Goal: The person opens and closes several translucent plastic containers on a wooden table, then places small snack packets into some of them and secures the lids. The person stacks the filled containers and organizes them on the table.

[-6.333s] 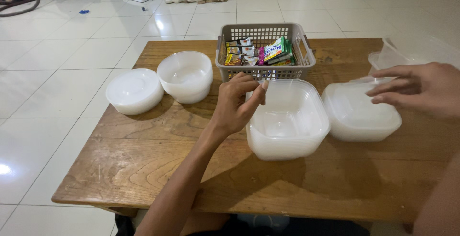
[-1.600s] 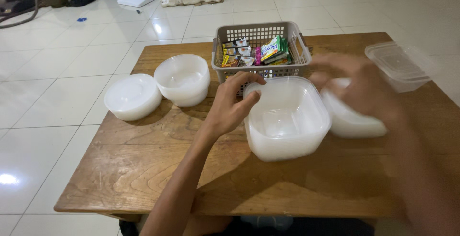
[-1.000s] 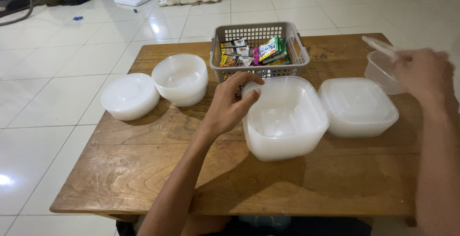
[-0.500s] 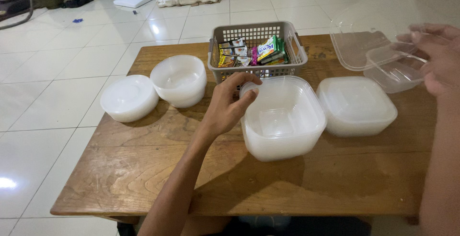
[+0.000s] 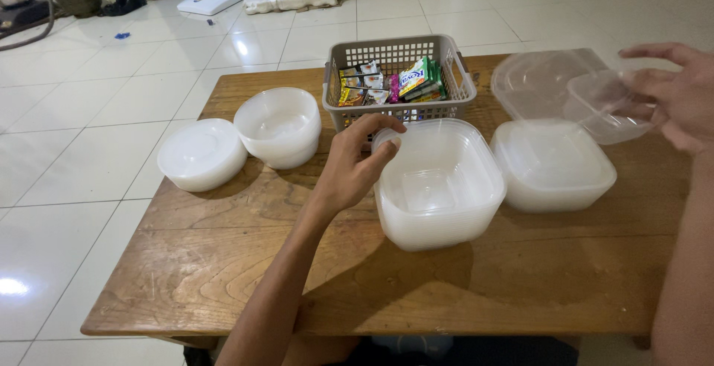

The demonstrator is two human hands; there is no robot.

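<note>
Left hand [image 5: 355, 164] sits centre frame, fingers curled over the near-left rim of the stack of square white containers [image 5: 440, 184], pinching that edge. Right hand [image 5: 673, 98], at the right edge, grips a clear lid [image 5: 534, 83], held tilted above a small clear container [image 5: 606, 107] in the upper right; whether lid and container touch is hard to tell through the blur. A stack of square lids [image 5: 552, 164] lies just below them, beside the containers. All of it rests on the wooden table [image 5: 223, 254].
</note>
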